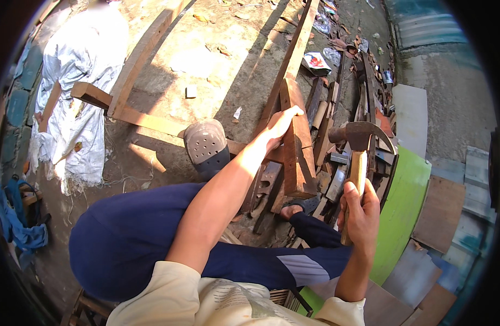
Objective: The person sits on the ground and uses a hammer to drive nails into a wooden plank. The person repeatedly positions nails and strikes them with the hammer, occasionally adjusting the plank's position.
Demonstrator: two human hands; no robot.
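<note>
My right hand (362, 211) is wrapped round the wooden handle of a claw hammer (358, 168). The hammer stands upright, its dark metal head at the top and its curved claw pointing right. With fingers closed round its edge, my left hand (278, 129) grips a thick brown wooden piece (300, 173). That piece lies across a long wooden frame (300, 46) on the ground, and the hammer head is apart from it. My foot in a grey clog (205, 140) rests on the frame's cross rail (152, 120). Part of the joint is hidden by my left hand and forearm.
Several wood scraps (332, 106) and offcuts lie piled to the right. A green panel (404, 209) and flat sheets stand beyond them. White sacking (79, 65) covers the far left, near a blue cloth (27, 231). A small white block (191, 91) lies on the ground.
</note>
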